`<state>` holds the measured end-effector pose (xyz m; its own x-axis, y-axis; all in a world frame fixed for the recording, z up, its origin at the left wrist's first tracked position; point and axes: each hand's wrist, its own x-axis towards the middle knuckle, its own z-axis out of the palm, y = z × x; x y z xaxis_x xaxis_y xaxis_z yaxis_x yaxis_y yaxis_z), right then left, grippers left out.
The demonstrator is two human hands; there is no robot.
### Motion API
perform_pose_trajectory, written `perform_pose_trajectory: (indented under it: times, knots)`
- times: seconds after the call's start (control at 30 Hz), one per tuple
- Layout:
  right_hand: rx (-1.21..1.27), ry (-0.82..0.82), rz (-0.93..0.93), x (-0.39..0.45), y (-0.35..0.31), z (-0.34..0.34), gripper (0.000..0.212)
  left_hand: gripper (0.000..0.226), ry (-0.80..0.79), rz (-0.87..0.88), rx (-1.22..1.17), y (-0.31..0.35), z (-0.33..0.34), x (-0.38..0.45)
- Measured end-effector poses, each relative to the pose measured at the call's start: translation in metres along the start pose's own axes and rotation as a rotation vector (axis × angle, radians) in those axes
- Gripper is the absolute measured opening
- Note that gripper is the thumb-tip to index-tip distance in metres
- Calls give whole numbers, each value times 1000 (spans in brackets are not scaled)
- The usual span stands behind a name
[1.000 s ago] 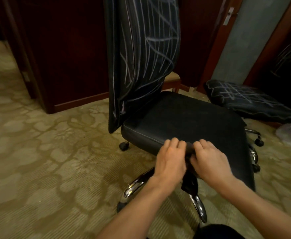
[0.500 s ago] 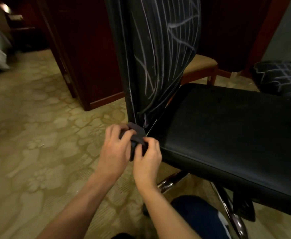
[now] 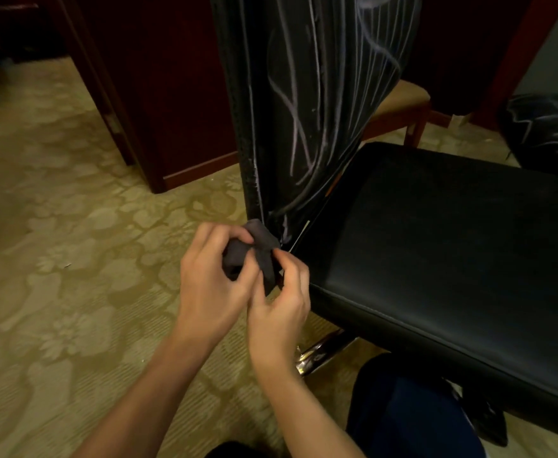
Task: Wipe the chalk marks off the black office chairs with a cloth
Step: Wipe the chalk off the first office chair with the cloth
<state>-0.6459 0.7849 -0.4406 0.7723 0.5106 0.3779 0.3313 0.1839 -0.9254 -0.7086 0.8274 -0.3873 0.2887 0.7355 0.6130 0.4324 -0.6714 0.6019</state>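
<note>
Close together, both hands bunch a dark grey cloth point(image 3: 254, 256) between them. The left hand point(image 3: 211, 285) curls its fingers around the cloth's left side; the right hand point(image 3: 279, 307) pinches its right edge with thumb and forefinger. Just beyond the cloth stands the black office chair's backrest point(image 3: 307, 104), streaked with white chalk marks point(image 3: 296, 127). Right of the grip lies the chair's seat point(image 3: 453, 246). Farther right sits a second chalk-marked chair point(image 3: 548, 130). Patterned carpet point(image 3: 72, 242) spreads to the left.
</note>
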Motion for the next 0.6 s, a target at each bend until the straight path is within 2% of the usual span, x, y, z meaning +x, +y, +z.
perform_pose_trajectory:
  times: [0.1,0.2,0.33,0.43,0.6]
  knots:
    - [55,14,-71,7,-11,1,37,35,39,1,-41,10,-10,10]
    - [113,4,-73,5,-10,-6,32,42,-35,-199,-110,12,-12,15]
    - [60,12,6,-7,2,-10,29,16,-125,-194,23,9,-14,5]
    - [-34,20,43,-18,10,-9,32,8,-195,-258,19,8,-16,-6]
    - [-19,63,-12,-13,-10,-9,42,15,19,-19,317,20,-18,-2]
